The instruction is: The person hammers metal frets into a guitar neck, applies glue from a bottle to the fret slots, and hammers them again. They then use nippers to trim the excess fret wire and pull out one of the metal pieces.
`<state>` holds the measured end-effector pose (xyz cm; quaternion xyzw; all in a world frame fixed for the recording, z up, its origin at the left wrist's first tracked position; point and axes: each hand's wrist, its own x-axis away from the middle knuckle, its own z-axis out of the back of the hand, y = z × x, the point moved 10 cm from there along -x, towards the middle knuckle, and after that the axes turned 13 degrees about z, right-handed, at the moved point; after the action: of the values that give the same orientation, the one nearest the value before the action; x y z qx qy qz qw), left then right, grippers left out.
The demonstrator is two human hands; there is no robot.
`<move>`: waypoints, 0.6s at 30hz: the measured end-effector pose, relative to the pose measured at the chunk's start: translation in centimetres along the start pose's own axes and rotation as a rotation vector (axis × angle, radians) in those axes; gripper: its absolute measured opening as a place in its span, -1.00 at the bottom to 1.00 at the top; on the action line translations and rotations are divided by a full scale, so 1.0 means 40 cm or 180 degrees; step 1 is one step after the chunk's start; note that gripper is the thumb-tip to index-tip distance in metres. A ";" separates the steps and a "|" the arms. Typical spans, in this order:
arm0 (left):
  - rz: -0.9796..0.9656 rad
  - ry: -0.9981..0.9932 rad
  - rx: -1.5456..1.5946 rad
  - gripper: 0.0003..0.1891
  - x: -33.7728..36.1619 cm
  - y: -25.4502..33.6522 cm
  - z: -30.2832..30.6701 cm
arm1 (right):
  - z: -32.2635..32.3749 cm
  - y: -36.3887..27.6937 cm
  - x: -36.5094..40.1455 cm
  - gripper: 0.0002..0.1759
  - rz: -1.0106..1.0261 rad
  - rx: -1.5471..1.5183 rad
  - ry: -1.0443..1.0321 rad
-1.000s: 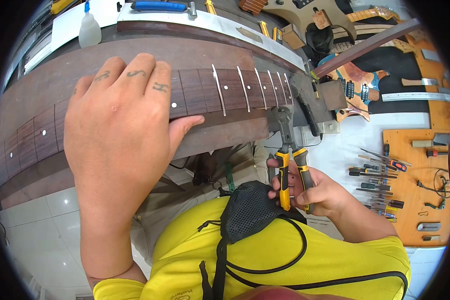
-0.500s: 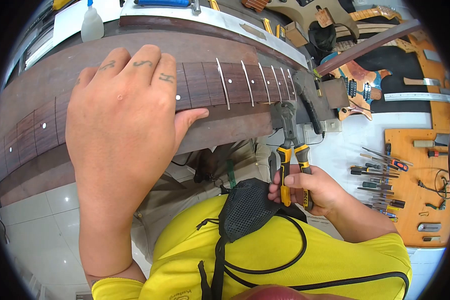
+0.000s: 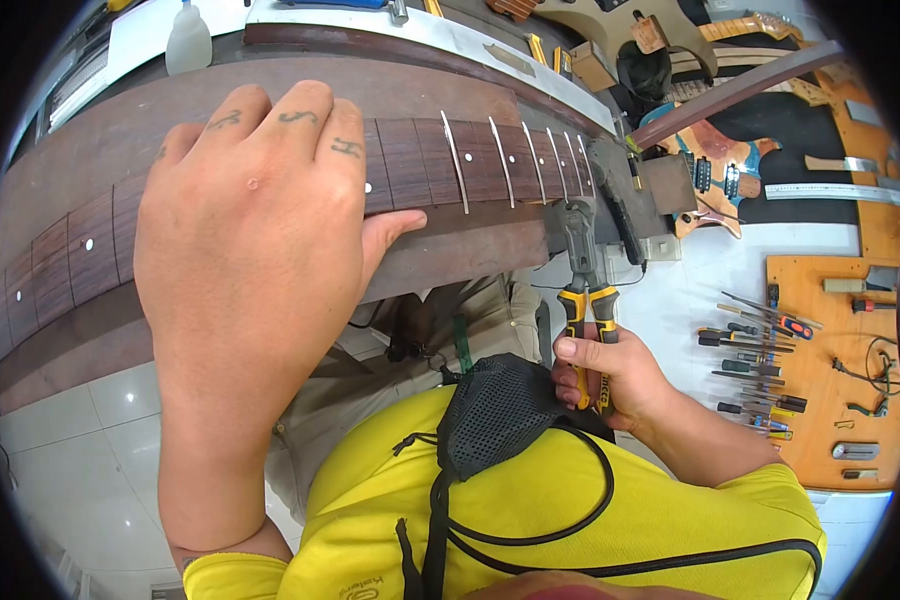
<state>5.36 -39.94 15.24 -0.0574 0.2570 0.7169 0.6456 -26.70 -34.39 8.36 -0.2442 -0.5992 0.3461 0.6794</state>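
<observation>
A dark wooden fretboard (image 3: 400,165) with white dot inlays runs across the bench. Metal frets stand in several slots at its right end; other slots to the left hold none. My left hand (image 3: 255,205) lies over the fretboard, fingers bent over its far side and thumb along the near edge. In my right hand (image 3: 610,370) are end-cutting pliers (image 3: 582,250) with yellow and black handles. Their jaws are at the near edge of the fretboard, by the ends of the right-hand frets. Whether they bite on a fret end cannot be made out.
Under the fretboard lies a brown board (image 3: 470,250). Behind stand a white bottle (image 3: 189,42) and a long pale bar (image 3: 470,30). A black-handled tool (image 3: 620,215) lies right of the fretboard. Further right are a blue-and-brown guitar body (image 3: 715,165), a steel ruler (image 3: 830,192) and a tool board (image 3: 810,390).
The plier handles have come closer together in my right hand, with the jaws still at the fretboard edge. The fretboard and my left hand appear shifted slightly right in view.
</observation>
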 end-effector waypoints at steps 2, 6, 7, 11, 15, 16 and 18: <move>0.0008 -0.0016 -0.0005 -0.32 0.000 -0.002 0.000 | 0.000 0.003 -0.004 -0.67 0.0010 -0.0020 -0.0012; -0.0003 0.0008 -0.0028 -0.32 0.003 -0.001 0.003 | 0.001 0.020 -0.010 -0.75 -0.0036 0.0041 -0.0057; -0.0012 0.0023 -0.0011 -0.32 0.003 0.000 0.004 | 0.002 0.017 -0.012 -0.79 0.0038 0.0084 -0.0043; -0.0016 0.0012 0.0037 -0.32 0.002 0.003 0.003 | 0.012 0.005 0.011 -0.78 -0.0081 0.0180 -0.0288; -0.0047 0.0148 -0.0081 -0.29 0.006 0.003 0.006 | 0.000 -0.040 0.041 -0.41 -0.0099 0.0371 -0.0420; -0.0054 0.0185 -0.0139 -0.28 0.007 0.003 0.007 | -0.009 -0.049 0.044 -0.31 -0.0095 0.0316 -0.0493; -0.0063 0.0197 -0.0170 -0.27 0.008 0.003 0.007 | -0.012 -0.066 0.045 -0.25 -0.0085 0.0359 -0.0434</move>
<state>5.28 -39.55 15.37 -0.0992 0.2570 0.7149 0.6426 -25.66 -34.67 11.43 -0.1734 -0.6268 0.3860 0.6542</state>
